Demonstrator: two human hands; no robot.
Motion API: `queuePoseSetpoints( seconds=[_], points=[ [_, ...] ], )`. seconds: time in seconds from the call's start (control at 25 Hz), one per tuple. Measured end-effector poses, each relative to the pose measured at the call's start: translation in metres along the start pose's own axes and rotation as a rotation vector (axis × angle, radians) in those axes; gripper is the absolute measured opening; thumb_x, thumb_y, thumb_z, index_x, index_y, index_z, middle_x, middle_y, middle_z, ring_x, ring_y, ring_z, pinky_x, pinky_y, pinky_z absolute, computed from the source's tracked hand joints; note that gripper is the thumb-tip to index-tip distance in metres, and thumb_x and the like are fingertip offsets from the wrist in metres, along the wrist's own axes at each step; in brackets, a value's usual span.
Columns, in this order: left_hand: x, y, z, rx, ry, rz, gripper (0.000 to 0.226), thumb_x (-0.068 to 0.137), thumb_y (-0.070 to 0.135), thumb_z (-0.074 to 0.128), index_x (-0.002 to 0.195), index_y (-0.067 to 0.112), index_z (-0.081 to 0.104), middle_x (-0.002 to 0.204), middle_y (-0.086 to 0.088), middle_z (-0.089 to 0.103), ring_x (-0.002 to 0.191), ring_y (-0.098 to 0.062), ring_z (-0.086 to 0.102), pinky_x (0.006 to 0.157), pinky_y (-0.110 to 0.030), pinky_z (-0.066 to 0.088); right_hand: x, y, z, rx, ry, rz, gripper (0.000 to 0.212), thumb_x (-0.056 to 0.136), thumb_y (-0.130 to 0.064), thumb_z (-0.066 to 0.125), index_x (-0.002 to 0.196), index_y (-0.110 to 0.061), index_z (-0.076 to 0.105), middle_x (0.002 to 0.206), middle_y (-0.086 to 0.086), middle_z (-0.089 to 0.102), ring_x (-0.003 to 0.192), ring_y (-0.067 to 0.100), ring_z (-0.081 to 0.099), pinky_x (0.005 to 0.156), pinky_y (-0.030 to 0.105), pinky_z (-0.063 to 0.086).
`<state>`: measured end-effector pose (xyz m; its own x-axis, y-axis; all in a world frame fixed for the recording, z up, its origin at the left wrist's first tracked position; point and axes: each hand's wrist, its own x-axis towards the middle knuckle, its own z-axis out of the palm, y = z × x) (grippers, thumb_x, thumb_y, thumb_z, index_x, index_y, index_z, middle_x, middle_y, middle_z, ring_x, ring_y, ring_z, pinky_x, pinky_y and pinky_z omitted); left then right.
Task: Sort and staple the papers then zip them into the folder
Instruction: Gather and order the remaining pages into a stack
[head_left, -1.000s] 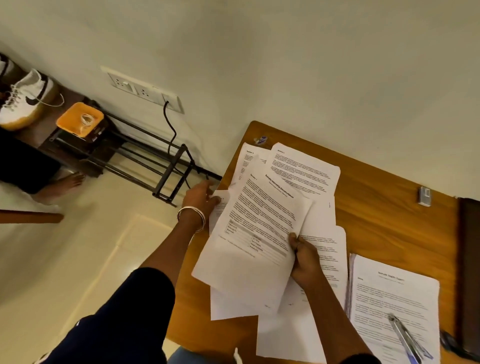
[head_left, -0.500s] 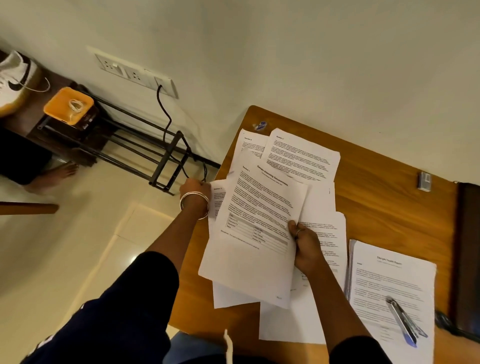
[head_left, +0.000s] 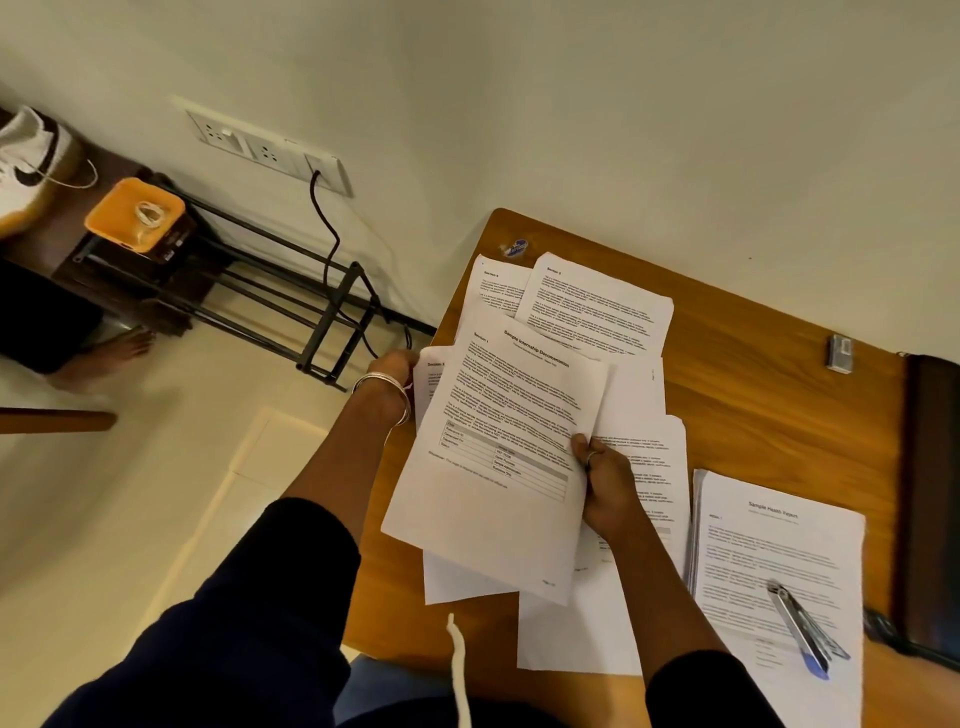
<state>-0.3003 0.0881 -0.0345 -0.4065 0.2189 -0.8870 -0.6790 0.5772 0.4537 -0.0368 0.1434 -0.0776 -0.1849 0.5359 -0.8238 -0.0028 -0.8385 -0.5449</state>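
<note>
At the far left, off the tabletop (head_left: 753, 374), a dark metal rack (head_left: 291, 291) stands against the wall, with an orange container (head_left: 134, 214) on the shelf beside it; neither appears to belong to the task. The left hand (head_left: 393, 375) is held at the left edge of the loose papers, its fingers curled on the edge of a sheet headed as a section page (head_left: 430, 384); how much of the stack beneath is gripped cannot be told. A bangle (head_left: 383, 391) is worn on that wrist. Above this, the title sheet (head_left: 498, 457) is lifted clear of the pile, apparently so that its heading can be read and its place in the order judged. It is pinched at its right edge by the right hand (head_left: 609, 488), thumb on top and fingers closed beneath. More unsorted sheets (head_left: 597, 306) are fanned over the tabletop behind and under it, presumably spread so headings stay visible. To the right, a squared stack (head_left: 779, 551) lies flat, weighted by the stapler (head_left: 802, 631) kept ready for stapling. The dark folder (head_left: 932, 493) is left at the far right edge, not yet in use; whether it is zipped cannot be told.
</note>
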Motion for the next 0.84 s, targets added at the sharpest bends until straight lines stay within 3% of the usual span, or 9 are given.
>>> queuePoseSetpoints(
  seconds=[0.08,0.2,0.32,0.44,0.52,0.6,0.72,0.84],
  points=[
    [-0.002,-0.003,0.000,0.111,0.039,0.049,0.028,0.090,0.038,0.054,0.093,0.011,0.050,0.079,-0.007,0.060,0.070,-0.024,0.057,0.071,-0.039,0.047,0.000,0.000,-0.001,0.012,-0.007,-0.002,0.022,0.094,-0.016,0.058,0.113,-0.007,0.066,0.109,0.015,0.071,0.094,0.031,0.068,0.078,0.044,0.058],
    [-0.004,-0.002,0.002,0.203,0.129,0.132,0.030,0.088,0.039,0.059,0.082,0.012,0.047,0.083,-0.009,0.059,0.064,-0.022,0.053,0.069,-0.036,0.046,-0.001,0.002,-0.001,0.021,-0.029,-0.002,0.019,0.095,-0.015,0.057,0.111,-0.009,0.067,0.109,0.014,0.071,0.094,0.030,0.068,0.080,0.045,0.058],
    [-0.007,0.003,0.002,0.101,0.113,0.051,0.033,0.084,0.035,0.064,0.094,0.008,0.049,0.080,-0.009,0.060,0.067,-0.024,0.057,0.065,-0.036,0.048,-0.002,0.000,-0.001,0.029,-0.025,-0.003,0.019,0.095,-0.014,0.057,0.110,-0.009,0.067,0.106,0.013,0.072,0.091,0.029,0.069,0.075,0.043,0.060],
    [0.002,-0.001,0.001,0.081,0.097,-0.040,0.045,0.075,0.038,0.065,0.110,0.011,0.054,0.095,-0.013,0.068,0.077,-0.027,0.065,0.060,-0.035,0.050,-0.003,0.000,0.000,0.032,-0.034,0.000,0.016,0.094,-0.014,0.058,0.106,-0.009,0.068,0.106,0.013,0.072,0.091,0.029,0.069,0.075,0.043,0.059],
    [0.002,-0.005,0.002,0.089,0.100,-0.028,0.047,0.075,0.043,0.064,0.110,0.012,0.053,0.098,-0.013,0.067,0.079,-0.028,0.064,0.059,-0.035,0.050,-0.003,0.000,0.001,0.040,-0.031,0.001,0.016,0.094,-0.013,0.058,0.106,-0.009,0.068,0.105,0.013,0.072,0.089,0.028,0.070,0.071,0.041,0.060],
    [-0.002,-0.005,0.003,0.066,0.097,-0.007,0.048,0.077,0.046,0.065,0.107,0.013,0.050,0.100,-0.013,0.064,0.085,-0.030,0.063,0.068,-0.039,0.052,-0.002,0.000,0.000,0.036,-0.029,-0.009,0.016,0.095,-0.013,0.057,0.106,-0.008,0.068,0.104,0.012,0.073,0.086,0.026,0.070,0.066,0.038,0.060],
    [-0.006,-0.003,0.001,0.035,0.137,0.004,0.056,0.076,0.044,0.069,0.117,0.014,0.046,0.103,-0.014,0.060,0.091,-0.034,0.061,0.083,-0.047,0.052,-0.003,0.000,0.000,0.040,-0.034,-0.014,0.016,0.095,-0.013,0.057,0.106,-0.009,0.068,0.105,0.011,0.072,0.089,0.027,0.069,0.074,0.042,0.060],
    [-0.010,-0.005,0.003,0.033,0.171,0.050,0.052,0.079,0.044,0.066,0.114,0.011,0.046,0.097,-0.012,0.059,0.089,-0.031,0.059,0.084,-0.043,0.051,-0.003,0.001,0.000,0.055,-0.044,-0.020,0.016,0.095,-0.013,0.056,0.106,-0.010,0.067,0.106,0.013,0.071,0.092,0.029,0.068,0.080,0.045,0.058]
  ],
)
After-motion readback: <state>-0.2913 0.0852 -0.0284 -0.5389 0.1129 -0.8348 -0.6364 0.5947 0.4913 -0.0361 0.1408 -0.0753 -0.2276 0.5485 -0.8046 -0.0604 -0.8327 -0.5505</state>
